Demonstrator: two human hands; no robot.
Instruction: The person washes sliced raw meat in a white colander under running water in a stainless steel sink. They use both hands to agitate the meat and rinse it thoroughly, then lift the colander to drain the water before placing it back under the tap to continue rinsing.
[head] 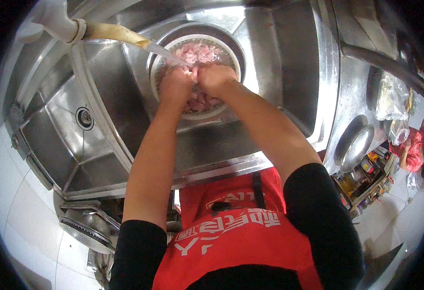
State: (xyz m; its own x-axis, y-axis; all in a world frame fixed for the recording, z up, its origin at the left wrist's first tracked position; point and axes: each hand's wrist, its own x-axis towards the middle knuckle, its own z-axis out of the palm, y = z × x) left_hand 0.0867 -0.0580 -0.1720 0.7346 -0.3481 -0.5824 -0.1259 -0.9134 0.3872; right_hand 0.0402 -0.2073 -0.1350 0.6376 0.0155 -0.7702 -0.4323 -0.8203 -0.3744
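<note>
Pale pink pieces of raw meat lie in water inside a round, white-rimmed container. That container sits within a larger stainless steel basin in the sink. My left hand is curled around meat on the container's left side. Beside it, my right hand is closed in a fist, with meat showing between the two hands. Both sets of fingertips are mostly hidden. From a yellowed hose, a stream of water pours in near my left hand.
The hose hangs from a white pipe fitting. A second sink bowl with a drain lies left, past a steel divider. Along the right counter are a round metal lid or pan and plastic bags. A perforated metal colander stands low at left.
</note>
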